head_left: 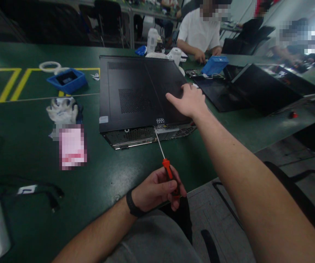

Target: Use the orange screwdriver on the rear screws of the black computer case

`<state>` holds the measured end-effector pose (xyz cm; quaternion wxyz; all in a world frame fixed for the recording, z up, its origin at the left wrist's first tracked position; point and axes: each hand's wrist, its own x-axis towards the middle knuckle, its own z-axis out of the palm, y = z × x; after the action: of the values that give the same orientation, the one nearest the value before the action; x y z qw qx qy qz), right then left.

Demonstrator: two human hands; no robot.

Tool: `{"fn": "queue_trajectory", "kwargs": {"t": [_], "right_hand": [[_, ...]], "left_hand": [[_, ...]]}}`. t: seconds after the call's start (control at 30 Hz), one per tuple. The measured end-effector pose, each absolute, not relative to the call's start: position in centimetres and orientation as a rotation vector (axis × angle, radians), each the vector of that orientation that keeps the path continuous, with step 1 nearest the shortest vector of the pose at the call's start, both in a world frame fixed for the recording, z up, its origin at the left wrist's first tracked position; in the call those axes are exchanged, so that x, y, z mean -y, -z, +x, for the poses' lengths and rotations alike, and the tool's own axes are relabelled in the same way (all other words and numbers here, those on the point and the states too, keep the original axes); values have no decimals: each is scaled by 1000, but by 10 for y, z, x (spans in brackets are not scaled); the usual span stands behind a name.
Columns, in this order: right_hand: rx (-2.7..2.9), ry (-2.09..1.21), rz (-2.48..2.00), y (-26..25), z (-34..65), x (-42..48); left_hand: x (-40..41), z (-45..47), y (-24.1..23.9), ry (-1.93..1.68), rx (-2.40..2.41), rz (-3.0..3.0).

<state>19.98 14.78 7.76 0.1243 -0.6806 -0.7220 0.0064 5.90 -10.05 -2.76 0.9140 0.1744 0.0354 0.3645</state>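
Observation:
A black computer case (135, 76) lies on its side on the green table, its rear panel (138, 134) turned towards me. My left hand (162, 186), with a dark band at the wrist, is closed round the red and black handle of a screwdriver (166, 164). The long thin shaft reaches up to the rear edge of the case, near a small label; whether the tip sits in a screw is too small to tell. My right hand (191, 100) rests on the right side of the case's top panel, thumb and fingers spread, holding nothing.
Left of the case are a blue bin (67, 81), work gloves (62, 109) and a blurred pink packet (73, 148). Black cables (37, 190) lie at the lower left. A dark panel (267, 87) leans at the right. Across the table a person in a white shirt (198, 31) handles parts.

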Motion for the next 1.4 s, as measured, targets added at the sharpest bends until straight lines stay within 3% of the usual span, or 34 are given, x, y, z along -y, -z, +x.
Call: {"fn": "queue_trajectory", "kwargs": {"t": [1.4], "right_hand": [[2079, 5, -1962, -75, 202, -151]], "left_hand": [[100, 58, 24, -743, -74, 315]]}}
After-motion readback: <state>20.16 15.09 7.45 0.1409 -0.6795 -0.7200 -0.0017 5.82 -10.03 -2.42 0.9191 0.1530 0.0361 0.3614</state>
